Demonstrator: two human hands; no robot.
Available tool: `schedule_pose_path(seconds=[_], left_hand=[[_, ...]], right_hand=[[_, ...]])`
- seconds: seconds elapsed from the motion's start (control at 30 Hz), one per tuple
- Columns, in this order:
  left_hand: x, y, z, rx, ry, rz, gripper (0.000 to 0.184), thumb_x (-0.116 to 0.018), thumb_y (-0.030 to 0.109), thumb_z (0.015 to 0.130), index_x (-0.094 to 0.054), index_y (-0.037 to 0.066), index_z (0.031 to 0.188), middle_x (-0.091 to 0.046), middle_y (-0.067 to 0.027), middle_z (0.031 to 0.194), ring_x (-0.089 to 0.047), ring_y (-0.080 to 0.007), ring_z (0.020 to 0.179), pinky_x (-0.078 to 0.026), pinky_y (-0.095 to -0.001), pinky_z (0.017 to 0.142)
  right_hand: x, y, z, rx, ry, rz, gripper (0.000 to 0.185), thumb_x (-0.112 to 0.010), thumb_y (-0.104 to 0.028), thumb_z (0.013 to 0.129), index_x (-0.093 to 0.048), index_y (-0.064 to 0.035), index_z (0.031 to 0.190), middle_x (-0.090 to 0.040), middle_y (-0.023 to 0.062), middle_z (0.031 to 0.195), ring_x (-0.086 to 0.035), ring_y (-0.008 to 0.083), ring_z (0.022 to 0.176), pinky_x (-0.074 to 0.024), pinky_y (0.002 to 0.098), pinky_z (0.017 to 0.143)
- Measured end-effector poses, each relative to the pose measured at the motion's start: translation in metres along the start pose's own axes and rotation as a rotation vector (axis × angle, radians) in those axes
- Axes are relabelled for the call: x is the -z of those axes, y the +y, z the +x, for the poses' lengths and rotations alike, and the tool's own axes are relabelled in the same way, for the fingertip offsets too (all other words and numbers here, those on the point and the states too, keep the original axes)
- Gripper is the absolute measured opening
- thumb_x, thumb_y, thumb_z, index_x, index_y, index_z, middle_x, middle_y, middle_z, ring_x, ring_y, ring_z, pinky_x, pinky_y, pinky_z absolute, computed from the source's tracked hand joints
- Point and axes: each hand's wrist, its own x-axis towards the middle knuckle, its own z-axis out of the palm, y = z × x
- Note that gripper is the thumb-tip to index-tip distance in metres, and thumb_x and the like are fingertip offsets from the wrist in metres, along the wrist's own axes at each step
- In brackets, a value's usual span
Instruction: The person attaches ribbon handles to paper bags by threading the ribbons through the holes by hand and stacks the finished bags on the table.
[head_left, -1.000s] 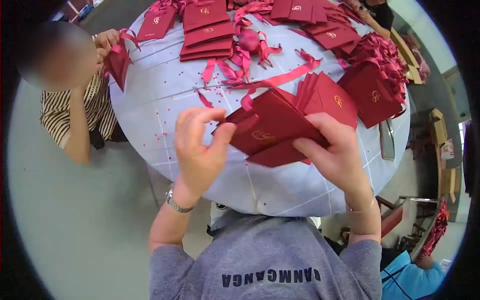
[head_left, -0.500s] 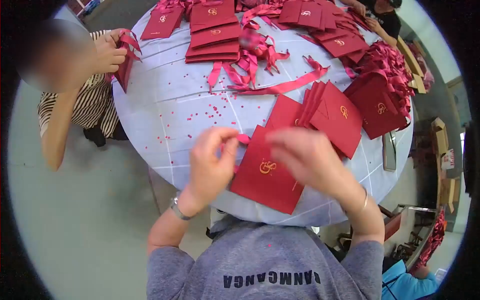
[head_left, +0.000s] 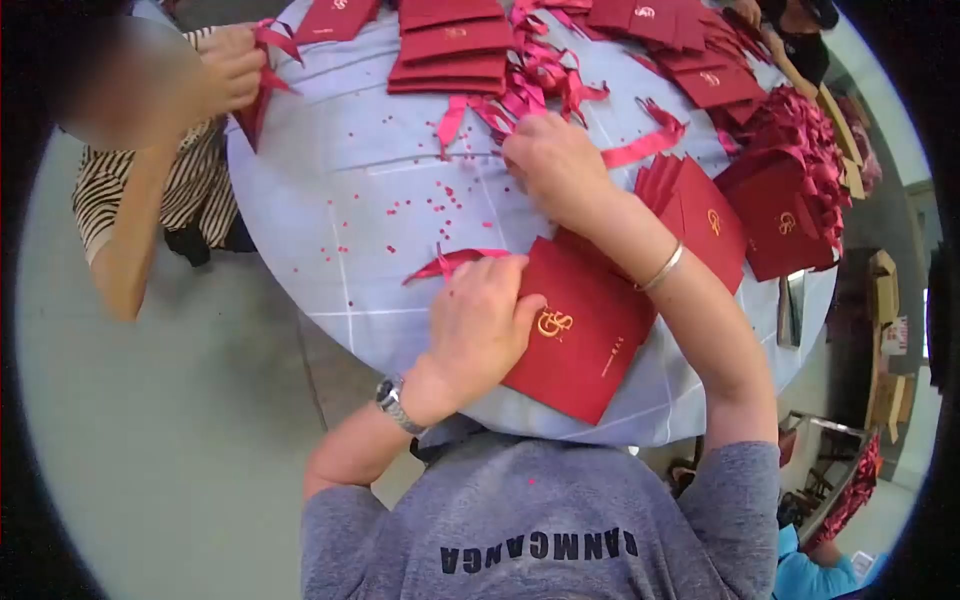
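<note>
A flat red paper bag (head_left: 590,340) with a gold monogram lies at the table's near edge. My left hand (head_left: 475,315) grips its left side, thumb on the front face. A pink-red ribbon (head_left: 440,266) with a loose end sticks out beyond that hand's fingers. Farther forward, my right hand (head_left: 560,170) reaches over the table with bent fingers closed at the end of a long loose ribbon (head_left: 645,147); the fingertips are partly hidden. Just beyond it lies a heap of ribbons (head_left: 540,80).
Stacked red bags stand at the right (head_left: 710,225) and far side (head_left: 450,45). A bag with heaped ribbons (head_left: 785,215) and a phone-like object (head_left: 791,308) lie by the right edge. Small red dots (head_left: 448,190) are scattered about. Co-workers sit at left (head_left: 150,200) and far right (head_left: 800,50).
My right hand has moved from above the red bag forward to the loose ribbons. My left hand has come down onto the bag's left side, and the pink-red ribbon now lies beyond it.
</note>
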Motion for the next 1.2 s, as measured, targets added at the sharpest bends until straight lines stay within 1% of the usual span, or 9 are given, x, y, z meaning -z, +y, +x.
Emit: schedule_pose_path(seconds=[0.03,0.1,0.2,0.3,0.33,0.5,0.57,0.77,1.2], left_hand=[[0.000,-0.001,0.001,0.032,-0.004,-0.032,0.035,-0.072,0.016,0.075,-0.059,0.001,0.104,-0.063,-0.0154,0.090,-0.060,-0.0337,0.087,-0.049,-0.0425,0.075],[0.002,-0.003,0.004,0.093,-0.025,-0.130,0.036,-0.075,0.010,0.073,-0.060,-0.001,0.103,-0.059,-0.0083,0.074,-0.058,-0.0211,0.067,-0.048,-0.0335,0.063],[0.006,-0.006,0.006,0.227,-0.059,-0.385,0.031,-0.074,0.004,0.074,-0.061,-0.002,0.101,-0.058,-0.0021,0.072,-0.054,-0.0104,0.063,-0.046,-0.0263,0.060],[0.006,-0.016,0.010,0.307,-0.110,-0.548,0.030,-0.074,0.008,0.073,-0.061,-0.004,0.098,-0.062,-0.0107,0.073,-0.059,-0.0182,0.065,-0.049,-0.0307,0.063],[0.007,-0.019,0.011,0.335,-0.132,-0.621,0.026,-0.073,0.007,0.075,-0.062,-0.005,0.096,-0.064,-0.0105,0.076,-0.060,-0.0150,0.068,-0.049,-0.0297,0.065],[0.011,-0.021,0.022,0.350,-0.189,-0.642,0.020,-0.069,0.003,0.076,-0.063,-0.006,0.093,-0.066,-0.0094,0.077,-0.059,-0.0113,0.070,-0.049,-0.0291,0.065],[0.012,-0.019,0.026,0.306,-0.236,-0.648,0.018,-0.065,0.003,0.077,-0.064,-0.005,0.094,-0.067,-0.0135,0.079,-0.063,-0.0181,0.071,-0.050,-0.0324,0.067],[0.015,-0.011,0.029,0.188,-0.332,-0.394,0.019,-0.060,0.008,0.080,-0.064,-0.004,0.094,-0.065,-0.0219,0.084,-0.064,-0.0343,0.081,-0.049,-0.0404,0.073],[0.014,-0.017,0.030,0.213,-0.429,-0.569,0.019,-0.058,0.007,0.082,-0.064,-0.004,0.096,-0.066,-0.0187,0.084,-0.064,-0.0284,0.079,-0.049,-0.0364,0.073]], right_hand=[[0.007,-0.001,-0.004,-0.012,-0.016,0.001,0.005,-0.062,-0.009,0.076,-0.060,-0.0051,0.078,-0.061,0.0124,0.085,-0.059,0.0327,0.085,-0.0476,0.0430,0.074],[0.021,-0.001,-0.008,-0.052,0.117,0.198,0.007,-0.062,-0.006,0.078,-0.059,-0.0022,0.082,-0.060,0.0139,0.084,-0.057,0.0350,0.085,-0.0462,0.0448,0.075],[0.059,-0.006,-0.017,-0.195,0.101,0.378,0.008,-0.061,-0.003,0.083,-0.060,0.0001,0.090,-0.062,0.0133,0.086,-0.061,0.0261,0.082,-0.0485,0.0353,0.073],[0.092,-0.016,-0.036,-0.349,0.151,0.533,0.009,-0.061,-0.001,0.084,-0.061,0.0004,0.093,-0.063,0.0124,0.085,-0.062,0.0187,0.079,-0.0490,0.0295,0.070],[0.098,-0.020,-0.044,-0.372,0.208,0.568,0.010,-0.061,0.000,0.085,-0.062,0.0005,0.094,-0.063,0.0119,0.085,-0.062,0.0154,0.077,-0.0488,0.0274,0.069],[0.087,-0.054,-0.095,-0.230,-0.011,0.508,0.012,-0.067,0.001,0.079,-0.063,-0.0012,0.090,-0.063,0.0110,0.082,-0.063,0.0225,0.076,-0.0493,0.0314,0.068],[0.071,-0.063,-0.108,-0.204,0.015,0.463,0.013,-0.069,0.000,0.077,-0.063,-0.0020,0.087,-0.064,0.0112,0.083,-0.061,0.0293,0.075,-0.0489,0.0357,0.066],[0.056,-0.071,-0.123,-0.309,0.056,0.528,0.014,-0.069,0.000,0.076,-0.063,-0.0023,0.088,-0.064,0.0115,0.083,-0.062,0.0286,0.075,-0.0493,0.0350,0.066],[0.051,-0.074,-0.116,-0.298,0.097,0.471,0.014,-0.074,-0.004,0.072,-0.065,-0.0044,0.083,-0.065,0.0095,0.077,-0.063,0.0258,0.068,-0.0491,0.0338,0.062]])
